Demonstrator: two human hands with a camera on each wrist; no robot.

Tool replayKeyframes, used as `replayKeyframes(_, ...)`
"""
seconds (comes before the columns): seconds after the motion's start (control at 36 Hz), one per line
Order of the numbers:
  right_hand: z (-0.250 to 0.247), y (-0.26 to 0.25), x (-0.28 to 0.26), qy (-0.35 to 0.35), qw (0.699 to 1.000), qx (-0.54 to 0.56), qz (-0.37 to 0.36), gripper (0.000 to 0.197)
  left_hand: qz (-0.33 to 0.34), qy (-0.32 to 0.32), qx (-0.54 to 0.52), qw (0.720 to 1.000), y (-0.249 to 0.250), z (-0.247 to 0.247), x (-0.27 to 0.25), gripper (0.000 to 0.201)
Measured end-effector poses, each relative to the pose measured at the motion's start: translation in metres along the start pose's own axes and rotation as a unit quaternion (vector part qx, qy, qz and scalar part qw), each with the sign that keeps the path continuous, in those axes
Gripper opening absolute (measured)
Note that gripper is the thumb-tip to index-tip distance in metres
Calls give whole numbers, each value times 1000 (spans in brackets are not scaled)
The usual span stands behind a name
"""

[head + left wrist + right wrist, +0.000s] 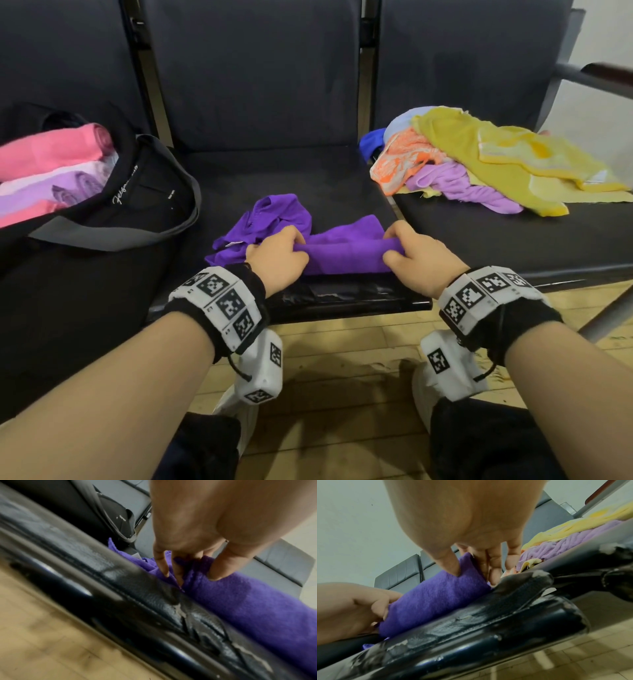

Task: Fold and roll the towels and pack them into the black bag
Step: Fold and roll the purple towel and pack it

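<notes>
Left hand (277,257) and right hand (416,258) both pinching purple towel (346,255) roll at bench (342,298) front edge. Risk: bunched far-left tail rolling in unevenly, roll loosening or slipping off edge.

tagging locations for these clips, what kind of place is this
Probably a waiting area or lobby, not a home: a row of linked dark padded seats on a metal frame with an armrest at the end, worn vinyl at the seat edge, a plain wall and a tiled floor.
</notes>
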State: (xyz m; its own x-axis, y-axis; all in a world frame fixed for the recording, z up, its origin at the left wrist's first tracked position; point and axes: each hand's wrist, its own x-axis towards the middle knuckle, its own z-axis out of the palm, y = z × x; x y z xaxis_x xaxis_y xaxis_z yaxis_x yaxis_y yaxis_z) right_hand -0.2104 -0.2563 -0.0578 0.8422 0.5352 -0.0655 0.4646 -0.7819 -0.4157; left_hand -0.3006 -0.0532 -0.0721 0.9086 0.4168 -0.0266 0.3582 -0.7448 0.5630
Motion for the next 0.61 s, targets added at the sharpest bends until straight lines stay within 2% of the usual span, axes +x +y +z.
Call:
replayKeyframes(0.08, 0, -4, -2, -10, 999, 34, 6, 18, -53, -12, -91, 994, 2, -4, 2, 12)
replayKeyframes(0.28, 0, -9, -5, -24, 997, 61, 35, 27, -54, -54, -30, 997, 5, -8, 4, 25)
replayKeyframes(0.44, 4, -11, 0, -18, 998, 38, 50, 27, 0, -82, 64, 995, 3, -3, -2, 26)
replayKeyframes(0.53, 2, -12, 2, -19, 998, -22, 58, 31, 27, -12, 63, 998, -4, 2, 1, 22)
replayKeyframes(0.61, 3, -15, 2, -8, 995, -80, 54, 33, 139, 84, 45, 986, -11, 4, 2, 23)
